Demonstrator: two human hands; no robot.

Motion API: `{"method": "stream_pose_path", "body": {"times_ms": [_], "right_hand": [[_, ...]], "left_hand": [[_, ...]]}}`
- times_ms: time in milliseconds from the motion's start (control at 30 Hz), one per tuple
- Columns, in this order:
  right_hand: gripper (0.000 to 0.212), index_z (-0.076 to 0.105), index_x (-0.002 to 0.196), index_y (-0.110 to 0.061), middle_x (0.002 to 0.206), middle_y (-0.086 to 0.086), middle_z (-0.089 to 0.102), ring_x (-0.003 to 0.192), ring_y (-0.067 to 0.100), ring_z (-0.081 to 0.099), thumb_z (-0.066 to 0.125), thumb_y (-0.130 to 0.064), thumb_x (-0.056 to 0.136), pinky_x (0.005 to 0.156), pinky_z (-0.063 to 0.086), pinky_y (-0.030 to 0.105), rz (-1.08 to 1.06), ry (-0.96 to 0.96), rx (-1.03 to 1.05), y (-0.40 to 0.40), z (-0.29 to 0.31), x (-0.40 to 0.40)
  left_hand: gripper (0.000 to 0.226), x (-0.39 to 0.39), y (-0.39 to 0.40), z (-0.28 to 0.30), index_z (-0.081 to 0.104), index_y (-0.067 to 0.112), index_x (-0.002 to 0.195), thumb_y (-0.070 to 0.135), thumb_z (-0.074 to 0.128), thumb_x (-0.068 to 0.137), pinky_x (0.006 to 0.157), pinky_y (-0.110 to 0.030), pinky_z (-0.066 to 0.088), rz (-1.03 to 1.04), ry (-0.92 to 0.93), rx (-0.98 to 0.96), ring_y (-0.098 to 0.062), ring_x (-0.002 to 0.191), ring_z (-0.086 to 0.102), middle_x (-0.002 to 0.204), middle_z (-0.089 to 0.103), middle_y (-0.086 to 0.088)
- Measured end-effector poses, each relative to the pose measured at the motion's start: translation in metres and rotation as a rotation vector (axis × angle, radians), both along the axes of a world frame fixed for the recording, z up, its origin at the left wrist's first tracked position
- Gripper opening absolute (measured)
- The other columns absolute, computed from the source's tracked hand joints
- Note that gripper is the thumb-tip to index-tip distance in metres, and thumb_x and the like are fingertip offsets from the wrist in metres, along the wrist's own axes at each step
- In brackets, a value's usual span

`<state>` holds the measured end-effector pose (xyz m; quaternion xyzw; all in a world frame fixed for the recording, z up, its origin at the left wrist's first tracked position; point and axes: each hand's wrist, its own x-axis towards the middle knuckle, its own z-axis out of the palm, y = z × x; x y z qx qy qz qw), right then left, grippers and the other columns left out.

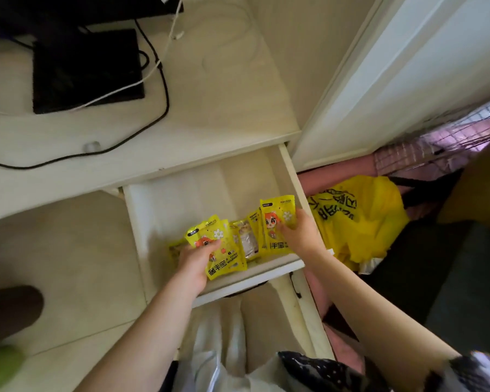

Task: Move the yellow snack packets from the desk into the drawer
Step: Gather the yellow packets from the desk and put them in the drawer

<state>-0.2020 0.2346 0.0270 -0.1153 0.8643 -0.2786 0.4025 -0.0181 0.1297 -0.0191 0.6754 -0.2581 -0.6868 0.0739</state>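
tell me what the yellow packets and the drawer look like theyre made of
Yellow packets: likely thin plastic film, glossy, since they catch light and carry printed graphics. Drawer: probably laminated board with a pale matte finish; its flat, faintly grained sides suggest this, though solid wood cannot be ruled out.

The left hand point(194, 263) covers the lower left part of the front packet point(224, 251); the packets stacked behind it show only their edges. The right hand point(301, 232) covers the right edge of the upright packet point(276, 226). Between the hands, the print on a pale packet point(248, 240) is illegible. Both arms are cut off by the bottom edge.
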Motion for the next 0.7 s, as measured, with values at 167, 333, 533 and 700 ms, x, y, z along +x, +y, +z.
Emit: {"method": "stream_pose_path", "body": {"times_ms": [167,333,533,700], "right_hand": [[0.029,0.056,0.117,-0.016,0.103,0.001,0.065,0.099,0.022,0.063,0.061,-0.029,0.091,0.081,0.049,0.032,0.095,-0.084,0.083,-0.016,-0.044,-0.015],[0.017,0.063,0.105,-0.021,0.105,0.003,0.070,0.101,0.023,0.065,0.065,-0.027,0.089,0.092,0.053,0.040,0.103,-0.198,0.115,-0.023,-0.083,-0.022],[0.022,0.064,0.113,-0.008,0.112,0.012,0.068,0.107,0.029,0.063,0.060,-0.013,0.092,0.083,0.048,0.031,0.110,-0.185,0.152,-0.025,-0.103,-0.033],[0.023,0.063,0.112,-0.004,0.113,0.017,0.067,0.105,0.034,0.062,0.054,-0.007,0.091,0.090,0.052,0.038,0.254,-0.161,0.338,-0.020,-0.109,-0.038]], "left_hand": [[0.017,-0.015,0.000,-0.034,0.066,0.016,0.084,0.005,0.076,0.076,0.082,-0.045,0.054,0.023,-0.056,0.091,-0.027,0.088,0.065,0.094,0.070,-0.009],[0.024,-0.013,-0.002,-0.068,0.067,0.015,0.089,0.010,0.081,0.070,0.104,-0.051,0.040,-0.004,-0.098,0.144,-0.030,0.114,0.057,0.112,0.067,-0.009],[0.038,-0.003,-0.005,-0.098,0.067,0.015,0.100,0.011,0.082,0.066,0.096,-0.053,0.048,-0.116,-0.184,0.063,-0.031,0.102,0.064,0.108,0.070,-0.010],[0.045,-0.003,-0.003,-0.099,0.061,0.009,0.112,0.019,0.078,0.072,0.088,-0.042,0.052,-0.291,-0.367,-0.050,-0.029,0.100,0.062,0.108,0.067,-0.010]]}}
